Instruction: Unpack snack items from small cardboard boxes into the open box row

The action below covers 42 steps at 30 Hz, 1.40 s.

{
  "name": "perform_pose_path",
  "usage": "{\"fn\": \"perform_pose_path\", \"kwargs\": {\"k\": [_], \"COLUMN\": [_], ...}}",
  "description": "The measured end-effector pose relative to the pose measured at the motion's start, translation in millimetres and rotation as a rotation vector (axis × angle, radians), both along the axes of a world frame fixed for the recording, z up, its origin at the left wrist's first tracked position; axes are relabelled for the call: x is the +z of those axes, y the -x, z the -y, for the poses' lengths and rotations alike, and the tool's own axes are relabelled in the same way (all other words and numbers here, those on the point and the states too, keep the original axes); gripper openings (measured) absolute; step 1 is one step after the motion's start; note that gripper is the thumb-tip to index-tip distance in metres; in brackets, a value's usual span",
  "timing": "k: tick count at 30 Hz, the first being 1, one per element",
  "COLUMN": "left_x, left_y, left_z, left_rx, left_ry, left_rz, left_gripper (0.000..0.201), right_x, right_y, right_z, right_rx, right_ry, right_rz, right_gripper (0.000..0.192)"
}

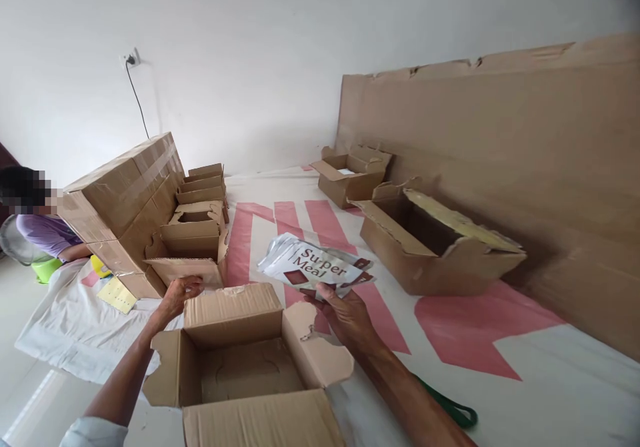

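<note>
Banner (450,340) sheet covers floor below white wall (250,54).

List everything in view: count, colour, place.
open box: 1, brown, nearest, empty, flaps up
packets: 1 stack, silver with red print, in right hand above the sheet
small boxes: several, brown, open, stacked left of centre
big box: 1, brown, taped, tilted, far left
side boxes: 2, brown, open, along the right
cardboard sheet: 1, brown, leaning on the wall at right
floor sheet: 1, white with red marks, under the boxes
yellow card: 1, left on the sheet
green strap: 1, by the right forearm
other person: 1, purple top, far left
left hand: at the open box's far flap
right hand: fingers grip the packets
</note>
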State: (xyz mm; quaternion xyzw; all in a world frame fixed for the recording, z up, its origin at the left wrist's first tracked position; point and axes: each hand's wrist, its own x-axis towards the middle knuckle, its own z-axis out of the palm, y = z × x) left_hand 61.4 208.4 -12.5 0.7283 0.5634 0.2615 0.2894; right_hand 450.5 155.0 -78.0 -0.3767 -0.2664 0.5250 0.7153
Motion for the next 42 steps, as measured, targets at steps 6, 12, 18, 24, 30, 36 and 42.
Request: {"fn": "perform_pose_path", "kwargs": {"k": [6, 12, 18, 24, 30, 36, 42], "left_x": [-13.9, -13.4, -7.2, -11.0, -23.3, -32.9, -34.3], "left_y": [-1, -7, -15, -22, -24, -24, -25], "left_z": [-20, -33, -46, -62, -86, -118, -147], "left_rx": [0.071, 0.093, 0.095, 0.063, 0.035, 0.034, 0.033], "left_ry": [-0.019, -0.03, -0.047, -0.052, -0.059, -0.066, -0.061], "left_rz": [-0.004, -0.014, -0.022, -0.003, 0.038, 0.077, 0.11], "left_gripper": [0.031, 0.025, 0.027, 0.029, 0.03, 0.03, 0.034], "right_x": [-19.5, -13.6, -19.1, -14.4, 0.1, 3.5, 1.0], "right_y": [3, 1, 4, 6, 7, 6, 2], "right_z": [3, 6, 5, 6, 12, 12, 13], "right_rx": [0.021, 0.037, 0.047, 0.103, 0.149, 0.155, 0.143], "right_ry": [0.106, 0.101, 0.12, 0.172, 0.22, 0.223, 0.248], "right_rz": [-0.026, 0.038, 0.006, -0.001, 0.036, 0.122, 0.157], "right_gripper": [0.053, 0.06, 0.065, 0.062, 0.057, 0.054, 0.051]}}
